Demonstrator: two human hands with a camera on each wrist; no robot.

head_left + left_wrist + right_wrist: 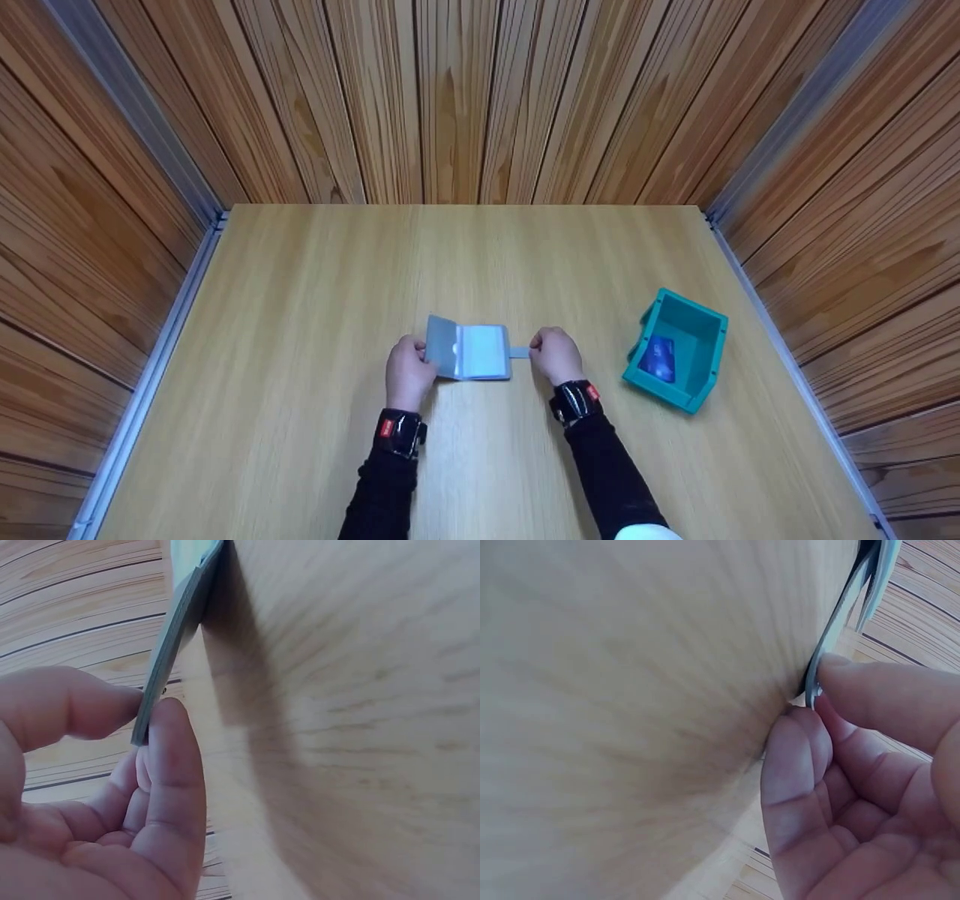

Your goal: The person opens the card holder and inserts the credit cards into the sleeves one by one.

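A small blue-grey card holder (pixel 484 352) lies opened on the table, its pale translucent sleeves showing at the right and its cover (pixel 442 346) raised at the left. My left hand (pixel 409 373) pinches the edge of that cover between thumb and fingers; in the left wrist view the cover (pixel 171 645) slants up from the tabletop. At the other side, my right hand (pixel 556 355) pinches the end of the narrow closing strap (pixel 519 352). The right wrist view has the strap (pixel 831 637) between thumb and forefinger, close to the table surface.
To the right stands a teal plastic bin (pixel 709 360) with a shiny dark blue card-like item (pixel 658 358) inside. Wood-plank walls (pixel 450 97) enclose the table (pixel 300 285) at the back and sides. A white rounded thing (pixel 646 532) shows at the bottom edge by the right sleeve.
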